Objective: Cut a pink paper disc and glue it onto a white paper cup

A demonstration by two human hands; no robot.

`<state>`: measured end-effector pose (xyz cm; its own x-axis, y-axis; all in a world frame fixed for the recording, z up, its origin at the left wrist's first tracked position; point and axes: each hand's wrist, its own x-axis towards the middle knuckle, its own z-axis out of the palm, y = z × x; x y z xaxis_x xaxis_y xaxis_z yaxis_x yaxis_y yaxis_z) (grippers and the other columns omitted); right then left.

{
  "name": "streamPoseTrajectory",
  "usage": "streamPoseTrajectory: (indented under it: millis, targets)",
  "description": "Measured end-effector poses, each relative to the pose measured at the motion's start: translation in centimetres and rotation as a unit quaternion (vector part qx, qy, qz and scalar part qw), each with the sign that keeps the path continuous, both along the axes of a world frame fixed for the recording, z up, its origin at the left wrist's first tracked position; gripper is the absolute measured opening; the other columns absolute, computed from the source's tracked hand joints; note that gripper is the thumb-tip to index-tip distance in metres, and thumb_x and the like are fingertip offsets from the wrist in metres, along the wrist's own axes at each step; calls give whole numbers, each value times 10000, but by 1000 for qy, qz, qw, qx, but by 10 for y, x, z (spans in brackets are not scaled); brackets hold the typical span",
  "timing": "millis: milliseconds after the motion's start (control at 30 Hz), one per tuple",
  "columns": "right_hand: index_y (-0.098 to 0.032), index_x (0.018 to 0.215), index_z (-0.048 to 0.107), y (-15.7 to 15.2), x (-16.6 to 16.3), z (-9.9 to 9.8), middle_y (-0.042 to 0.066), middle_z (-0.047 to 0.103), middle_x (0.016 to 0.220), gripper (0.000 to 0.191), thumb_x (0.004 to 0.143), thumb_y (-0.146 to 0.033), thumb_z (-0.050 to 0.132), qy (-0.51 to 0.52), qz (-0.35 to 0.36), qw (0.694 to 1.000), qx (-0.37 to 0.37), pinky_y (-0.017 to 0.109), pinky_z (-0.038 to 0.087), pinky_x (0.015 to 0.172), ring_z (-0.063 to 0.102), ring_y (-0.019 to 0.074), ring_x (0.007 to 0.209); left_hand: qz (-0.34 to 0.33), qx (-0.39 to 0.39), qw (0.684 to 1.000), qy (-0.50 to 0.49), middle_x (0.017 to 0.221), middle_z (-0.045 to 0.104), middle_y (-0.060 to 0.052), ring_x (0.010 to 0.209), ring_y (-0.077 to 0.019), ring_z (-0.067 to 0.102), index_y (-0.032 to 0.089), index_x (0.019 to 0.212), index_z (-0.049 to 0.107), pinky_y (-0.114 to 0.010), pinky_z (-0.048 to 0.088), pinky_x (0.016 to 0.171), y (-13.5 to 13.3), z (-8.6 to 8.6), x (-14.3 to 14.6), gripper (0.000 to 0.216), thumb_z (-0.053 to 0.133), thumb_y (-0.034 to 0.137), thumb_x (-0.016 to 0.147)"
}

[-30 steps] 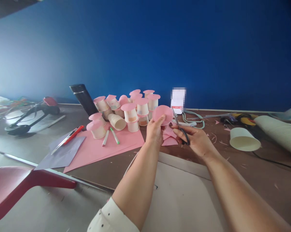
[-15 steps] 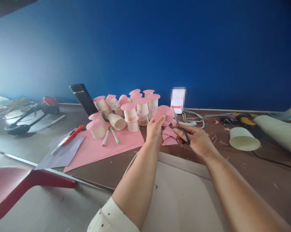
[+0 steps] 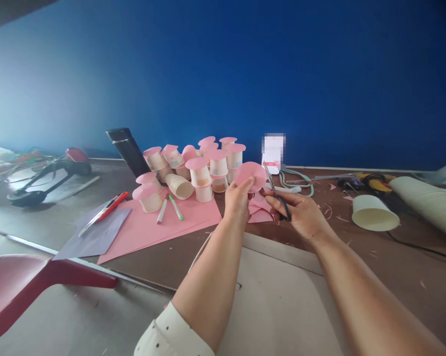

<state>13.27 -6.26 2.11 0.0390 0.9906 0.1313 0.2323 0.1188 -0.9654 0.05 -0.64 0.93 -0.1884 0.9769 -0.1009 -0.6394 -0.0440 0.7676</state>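
The left hand (image 3: 239, 200) is pinching a pink paper disc (image 3: 249, 170), its thumb lying across the face and the other fingers curling behind. The disc is hovering above the desk (image 3: 374, 282), nearer its back edge than its front edge. The right hand (image 3: 306, 212) is gripping the black handles of the scissors (image 3: 287, 211), whose blades are pointing up beside the disc's right rim (whether they are touching it, I cannot tell). Pink scraps (image 3: 260, 213) are lying just below. Toward the back edge, paper cups (image 3: 199, 175) are standing crowded together, many wearing pink discs on top, while a phone (image 3: 272, 154) is standing to their right. Pink sheets (image 3: 152, 241) are reaching toward the front edge, with a green-capped marker (image 3: 176, 208) resting on them; beside them, a red utility knife (image 3: 111, 209) is lying on a grey sheet (image 3: 91, 243). Toward the desk's right side, a white cup (image 3: 376, 215) is lying tipped over.
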Motion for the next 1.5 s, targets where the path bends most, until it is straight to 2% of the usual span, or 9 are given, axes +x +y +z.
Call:
streamPoseTrajectory:
  millis: [267,800,1200,1367,1500]
  targets:
    - [-203,1083,808,-1,-1,1,-8,626,611,535,683,-558,815,7,1,1000,-18,270,465,586,538,122,576,-4,6,1000,7,694,622,11,553,-54,497,145,792,666,-211,330,531,-1,1,0,309,863,268,588]
    - [-191,1027,821,-1,-2,2,-7,618,604,536,637,-558,845,21,6,1000,-11,263,467,553,530,114,548,-4,9,1000,23,765,659,-10,594,-69,530,155,825,687,-220,364,571,-1,-1,0,349,871,302,568]
    - [-194,996,823,0,-1,1,-11,613,572,500,660,-564,830,3,2,1000,0,257,464,531,527,111,516,-2,-2,1000,15,734,657,8,579,-61,534,162,814,663,-209,370,565,-2,1,-1,417,916,321,524]
    - [-203,992,825,-1,-1,1,-3,643,626,491,655,-561,834,6,0,1000,3,258,463,531,533,110,526,-2,-4,1000,11,745,660,5,585,-65,541,166,815,664,-217,370,570,-2,1,-1,401,910,306,530]
    - [-200,1002,824,-1,-1,1,-13,616,584,507,652,-567,831,0,-3,1000,2,256,464,530,526,110,521,-2,-1,1000,11,728,649,10,579,-62,532,164,800,658,-217,368,571,-2,1,-1,385,903,295,534]
